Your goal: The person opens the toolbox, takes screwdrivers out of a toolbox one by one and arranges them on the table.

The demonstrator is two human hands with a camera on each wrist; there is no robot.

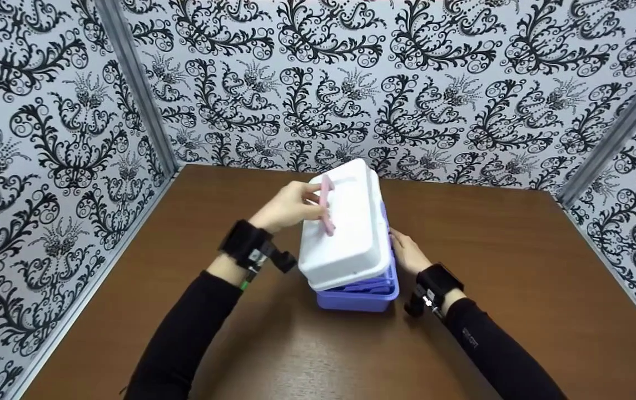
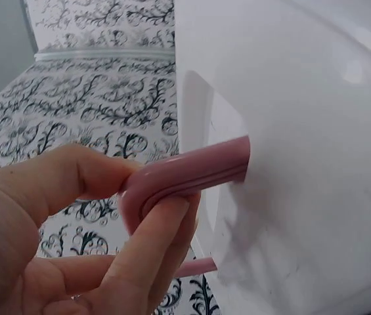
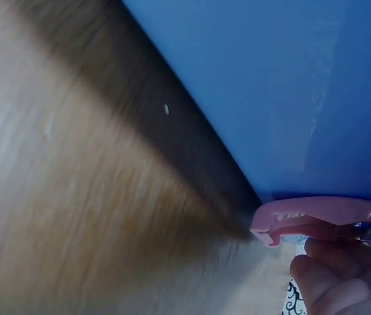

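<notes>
A: What is seen lowest in the frame of the head view?

B: Two black sleeves and wrist straps are seen first. Just above them, at the centre of the frame, a purple box is set on the brown wood-grain surface, under a white lid.

A: How far has the work been taken?

B: The lid appears to be lifted at its near edge, since the purple trays inside are exposed there. It is judged partly opened only; the far edge is not seen to be raised, and nothing is seen taken out.

A: And the hands?

B: The pink handle on the lid is pinched by the left hand, thumb above and fingers curled beneath. The right hand is laid against the box's right side by a pink latch; whether its fingers are curled or straight cannot be told.

A: Materials?

B: Smooth, glossy moulded plastic is shown throughout, with rounded corners. The handle is a ridged, curved bar set in a shallow recess. Farthest off, at the top of the frame, walls papered in black scrollwork on white are joined by grey metal strips.
</notes>
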